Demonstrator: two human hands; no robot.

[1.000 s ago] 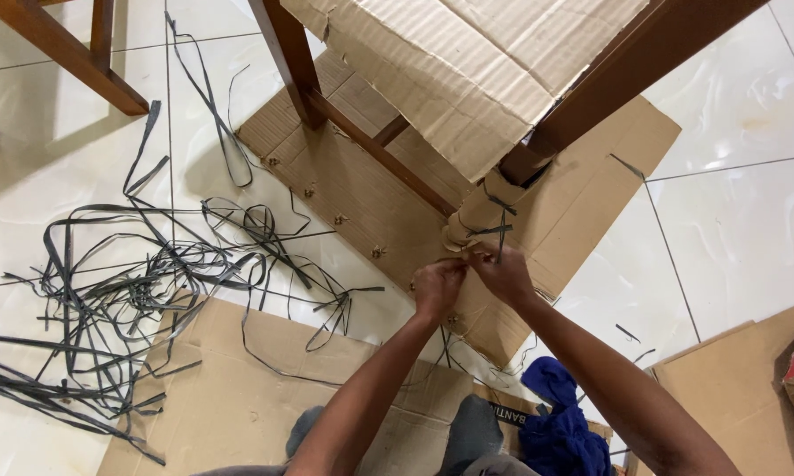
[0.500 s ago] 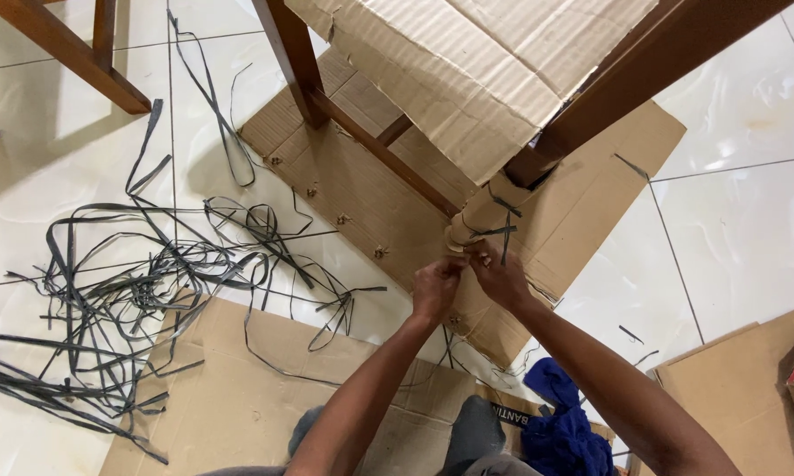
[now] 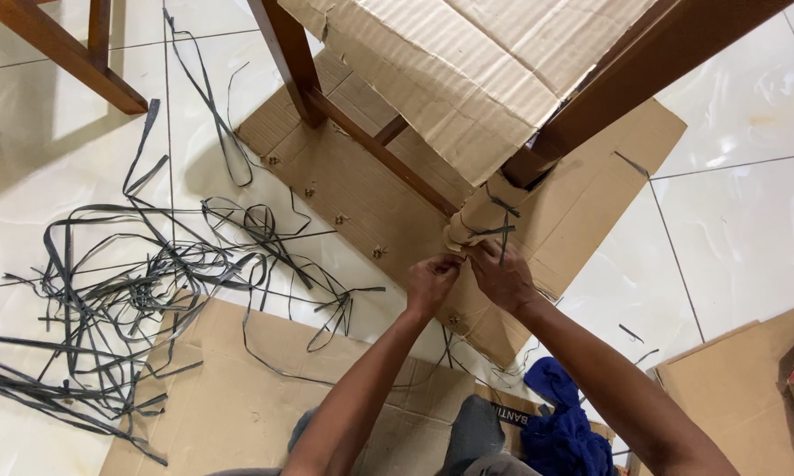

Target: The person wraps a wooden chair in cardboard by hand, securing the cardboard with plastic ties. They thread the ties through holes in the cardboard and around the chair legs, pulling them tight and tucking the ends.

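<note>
Seen from above, looking down at two bare forearms reaching up from six o'clock toward the centre. Left hand (image 3: 430, 284) clenched, fingertips pinched on something too small to make out, touching the lower end of a cardboard-wrapped chair leg (image 3: 476, 220). Right hand (image 3: 501, 275) just beside it at three o'clock, fingers curled and pressed against the same wrapped end; impossible to tell exactly what is gripped. Thin black strap (image 3: 496, 231) tied around the wrapped leg just above both hands, at twelve o'clock from them. Wrapped leg near the centre of the view, slanting up toward one o'clock into a dark wooden chair frame (image 3: 653, 57) covered by a large sheet of cardboard (image 3: 476, 70). Flat cardboard panel (image 3: 362, 189) lying on the white tiled floor (image 3: 741, 211) under the hands. Tangled heap of black straps (image 3: 124, 291) spread across the floor at nine o'clock, well apart from the hands. Another cardboard sheet (image 3: 230, 397) at seven o'clock. Crumpled blue cloth (image 3: 564, 423) at five o'clock, near the right forearm.
</note>
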